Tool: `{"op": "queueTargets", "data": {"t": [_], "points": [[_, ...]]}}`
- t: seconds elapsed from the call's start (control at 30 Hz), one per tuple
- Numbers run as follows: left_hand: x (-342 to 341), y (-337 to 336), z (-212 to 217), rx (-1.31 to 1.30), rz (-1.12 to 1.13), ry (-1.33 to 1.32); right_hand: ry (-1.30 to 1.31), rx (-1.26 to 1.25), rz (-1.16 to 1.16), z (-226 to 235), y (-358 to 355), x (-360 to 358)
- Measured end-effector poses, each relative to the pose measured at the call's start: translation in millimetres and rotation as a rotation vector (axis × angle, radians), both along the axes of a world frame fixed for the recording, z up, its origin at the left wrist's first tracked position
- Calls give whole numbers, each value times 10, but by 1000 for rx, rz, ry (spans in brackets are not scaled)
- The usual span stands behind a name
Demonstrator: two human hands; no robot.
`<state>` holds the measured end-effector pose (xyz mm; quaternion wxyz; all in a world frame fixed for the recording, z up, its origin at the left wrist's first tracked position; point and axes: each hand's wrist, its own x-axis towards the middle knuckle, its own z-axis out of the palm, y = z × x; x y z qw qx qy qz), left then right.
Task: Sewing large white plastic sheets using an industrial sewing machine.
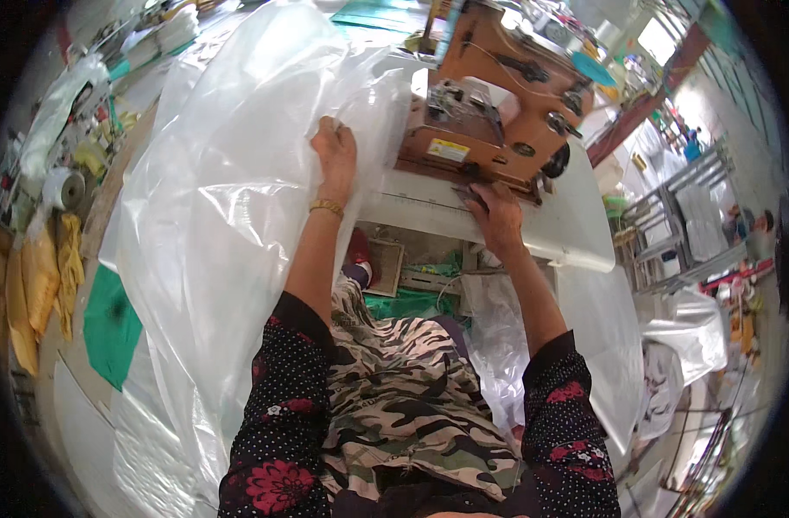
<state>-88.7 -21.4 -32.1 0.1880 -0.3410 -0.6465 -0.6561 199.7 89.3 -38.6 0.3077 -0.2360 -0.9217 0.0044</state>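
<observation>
On the white sewing table (498, 226), I see my left hand (335, 155) pinching the clear plastic sheet (239, 198) under closed fingers; my right hand (496, 216) rests flat, fingers together, at the brown sewing machine (489, 95) base.

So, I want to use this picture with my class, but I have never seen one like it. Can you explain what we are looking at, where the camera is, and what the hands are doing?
There is just one picture, taken by a wide-angle camera worn on a person's head and looking down, so straight edges bend near the rim. The two arms coming up from the bottom belong to that person.

The left hand, with a gold bracelet at the wrist, grips a big sheet of clear plastic that spreads over the left side. The right hand rests on the white table, at the base of an orange-brown sewing machine; whether it holds anything is hard to tell.

Below, you see the person's camouflage-patterned lap. Yellow cloth lies at the far left.
</observation>
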Motion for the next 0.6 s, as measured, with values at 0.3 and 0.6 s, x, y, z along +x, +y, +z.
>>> {"op": "queueTargets", "data": {"t": [0.3,0.6], "points": [[104,-125,58,-288,99,-57,153,-103,-78,-169,201,50],[117,-120,-105,-348,84,-31,191,-113,-65,-144,183,25]]}}
